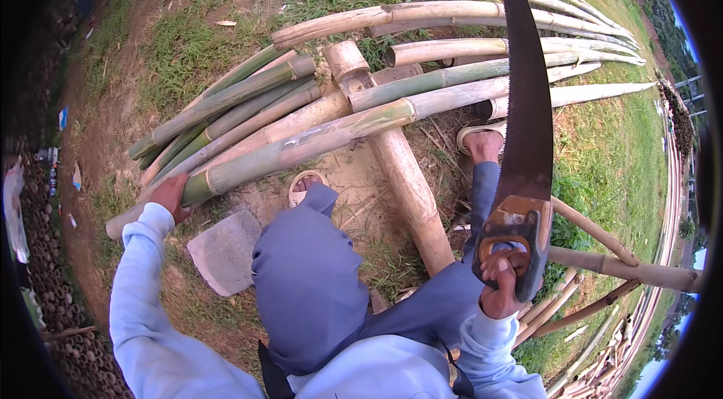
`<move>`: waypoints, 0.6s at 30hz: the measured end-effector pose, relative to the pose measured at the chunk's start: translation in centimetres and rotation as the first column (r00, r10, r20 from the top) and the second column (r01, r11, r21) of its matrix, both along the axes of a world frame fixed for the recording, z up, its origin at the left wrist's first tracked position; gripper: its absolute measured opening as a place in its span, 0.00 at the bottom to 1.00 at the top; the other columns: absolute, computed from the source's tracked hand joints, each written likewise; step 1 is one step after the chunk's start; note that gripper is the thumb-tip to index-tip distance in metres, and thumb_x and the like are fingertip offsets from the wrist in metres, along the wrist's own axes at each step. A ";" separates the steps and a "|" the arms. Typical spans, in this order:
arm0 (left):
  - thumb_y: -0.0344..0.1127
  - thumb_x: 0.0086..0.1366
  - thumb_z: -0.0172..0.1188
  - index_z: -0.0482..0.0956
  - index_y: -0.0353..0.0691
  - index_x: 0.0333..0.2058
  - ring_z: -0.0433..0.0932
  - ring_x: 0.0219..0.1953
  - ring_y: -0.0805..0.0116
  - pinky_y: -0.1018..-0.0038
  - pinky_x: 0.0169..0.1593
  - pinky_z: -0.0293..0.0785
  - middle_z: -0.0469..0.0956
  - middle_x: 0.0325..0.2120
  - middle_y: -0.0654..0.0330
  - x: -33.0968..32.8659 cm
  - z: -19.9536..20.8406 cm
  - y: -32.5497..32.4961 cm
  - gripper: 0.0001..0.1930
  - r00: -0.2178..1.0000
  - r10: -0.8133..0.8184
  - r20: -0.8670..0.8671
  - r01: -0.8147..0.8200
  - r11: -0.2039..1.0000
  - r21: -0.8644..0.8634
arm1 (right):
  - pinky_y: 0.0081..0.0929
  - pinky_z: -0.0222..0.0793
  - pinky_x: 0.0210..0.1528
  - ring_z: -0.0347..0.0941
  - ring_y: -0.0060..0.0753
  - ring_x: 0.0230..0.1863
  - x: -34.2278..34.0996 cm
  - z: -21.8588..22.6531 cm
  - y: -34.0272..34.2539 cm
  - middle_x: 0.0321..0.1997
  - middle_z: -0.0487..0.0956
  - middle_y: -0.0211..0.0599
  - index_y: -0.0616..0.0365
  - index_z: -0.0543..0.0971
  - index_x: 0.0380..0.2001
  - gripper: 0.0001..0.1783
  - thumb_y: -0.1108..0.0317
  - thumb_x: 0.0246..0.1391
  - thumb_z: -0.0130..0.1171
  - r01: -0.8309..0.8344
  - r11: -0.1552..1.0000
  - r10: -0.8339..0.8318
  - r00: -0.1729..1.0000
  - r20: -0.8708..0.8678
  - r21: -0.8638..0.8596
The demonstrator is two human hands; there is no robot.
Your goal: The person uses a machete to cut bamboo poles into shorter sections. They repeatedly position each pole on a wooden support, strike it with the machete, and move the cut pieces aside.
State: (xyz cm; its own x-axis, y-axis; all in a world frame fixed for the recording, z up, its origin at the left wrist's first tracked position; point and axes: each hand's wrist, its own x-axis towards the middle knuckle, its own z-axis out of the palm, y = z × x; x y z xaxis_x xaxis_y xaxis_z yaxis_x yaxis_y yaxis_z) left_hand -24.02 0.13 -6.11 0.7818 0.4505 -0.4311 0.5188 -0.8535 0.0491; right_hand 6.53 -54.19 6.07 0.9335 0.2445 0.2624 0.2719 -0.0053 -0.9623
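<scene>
A hand saw (525, 109) stands upright in front of me, its dark toothed blade pointing away and its teeth facing left. My right hand (503, 283) is closed through the brown and black handle (517, 227). To the left, my left hand (172, 197) is wrapped over a long green and tan bamboo pole (306, 141) near its left end. That pole rests across a thicker bare bamboo log (407, 190), which runs from between my legs to the far side. The blade is raised and overlaps the poles in view; whether it touches any cannot be told.
Cut bamboo lengths (226, 109) lie piled beyond my left hand. Several long poles (482, 49) stretch off to the far right. A flat grey stone (225, 252) lies by my left leg. Crossed bamboo supports (625, 267) stand at the right. Stacked bamboo ends (79, 357) fill the left edge.
</scene>
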 end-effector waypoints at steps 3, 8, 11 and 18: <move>0.61 0.60 0.67 0.76 0.37 0.52 0.76 0.55 0.42 0.55 0.59 0.73 0.80 0.51 0.44 4.6 1.7 0.1 0.33 0.985 0.143 -0.095 -0.159 0.971 -0.178 | 0.27 0.65 0.27 0.65 0.28 0.18 -0.3 -0.4 1.2 0.19 0.68 0.37 0.61 0.69 0.31 0.05 0.77 0.58 0.55 -0.019 0.999 0.019 1.000 -0.002 -0.031; 0.61 0.69 0.54 0.84 0.34 0.45 0.80 0.53 0.43 0.57 0.59 0.73 0.83 0.49 0.43 14.2 -2.7 3.5 0.31 0.957 0.290 -0.021 -0.280 0.899 -0.337 | 0.26 0.64 0.27 0.64 0.28 0.19 0.0 -0.8 2.6 0.19 0.68 0.37 0.61 0.70 0.33 0.04 0.77 0.57 0.54 0.000 0.995 0.002 1.000 0.027 -0.100; 0.49 0.67 0.60 0.78 0.31 0.56 0.77 0.58 0.43 0.58 0.65 0.70 0.78 0.56 0.41 20.4 -6.6 3.0 0.28 0.971 0.238 -0.011 -0.231 0.931 -0.282 | 0.26 0.64 0.28 0.64 0.27 0.19 0.7 -1.3 1.7 0.19 0.68 0.38 0.61 0.71 0.34 0.03 0.75 0.58 0.54 -0.031 0.986 0.042 0.997 0.064 -0.161; 0.38 0.64 0.60 0.70 0.36 0.63 0.75 0.60 0.43 0.57 0.66 0.71 0.74 0.60 0.42 23.9 -13.5 3.1 0.29 0.962 0.212 -0.174 -0.217 0.976 -0.011 | 0.29 0.69 0.34 0.69 0.30 0.20 1.0 -0.7 1.4 0.15 0.71 0.38 0.63 0.72 0.26 0.08 0.72 0.55 0.58 0.063 0.977 -0.069 0.997 -0.020 -0.204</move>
